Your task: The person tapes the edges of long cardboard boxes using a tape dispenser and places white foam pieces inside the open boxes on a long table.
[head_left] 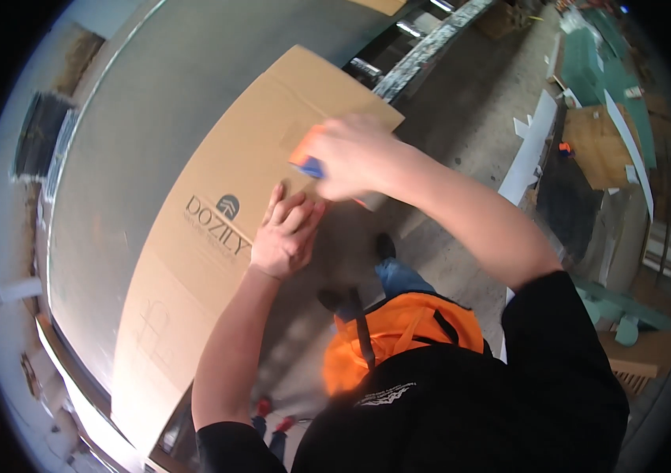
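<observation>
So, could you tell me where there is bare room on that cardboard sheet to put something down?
The cardboard sheet is bare along its lower left stretch, below the printed logo, and along its upper edge. The grey table to its left is bare too. It is crowded near the sheet's right edge, where the left hand presses flat and the right hand grips an orange-and-blue tool.

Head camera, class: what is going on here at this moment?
A person stands at a grey work table with a large flattened cardboard box lying on it. The left hand presses flat on the cardboard near its right edge. The right hand grips a small orange and blue tool, seemingly a dispenser or cutter, held against the cardboard just above the left hand. An orange pouch hangs at the person's waist.
</observation>
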Motion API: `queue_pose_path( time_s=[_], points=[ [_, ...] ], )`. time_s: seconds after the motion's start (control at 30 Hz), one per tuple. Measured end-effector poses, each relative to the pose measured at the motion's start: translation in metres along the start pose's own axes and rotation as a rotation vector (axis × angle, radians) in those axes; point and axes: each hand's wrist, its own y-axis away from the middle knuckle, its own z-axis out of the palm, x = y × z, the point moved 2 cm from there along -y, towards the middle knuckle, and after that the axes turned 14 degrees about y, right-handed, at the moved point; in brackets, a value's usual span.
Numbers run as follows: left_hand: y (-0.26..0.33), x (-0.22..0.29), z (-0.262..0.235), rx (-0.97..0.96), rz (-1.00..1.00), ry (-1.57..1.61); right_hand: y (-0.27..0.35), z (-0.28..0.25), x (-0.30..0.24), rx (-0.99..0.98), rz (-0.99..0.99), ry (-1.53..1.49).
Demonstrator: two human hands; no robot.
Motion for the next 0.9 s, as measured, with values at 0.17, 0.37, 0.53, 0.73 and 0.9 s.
queue_pose_path(
  time_s=[0.17, 0.37, 0.53, 0.73, 0.9],
  points=[
    [0.015, 0.008, 0.003, 0.007, 0.003, -0.023, 0.091, 0.059, -0.009, -0.128, 0.105, 0.143],
    [0.024, 0.014, -0.008, -0.006, -0.019, -0.035, 0.056, 0.109, -0.045, -0.299, 0.076, 0.352],
    [0.081, 0.040, -0.052, -0.088, -0.495, -0.143, 0.140, 0.144, -0.013, 0.012, 0.324, 0.087],
    [0.220, 0.037, -0.119, -0.286, -0.339, -0.210, 0.187, 0.123, -0.043, -0.023, 0.442, -0.011],
    [0.236, 0.038, -0.119, -0.223, -0.264, -0.200, 0.082, 0.004, -0.155, 0.503, 0.103, -0.182]
  ],
)
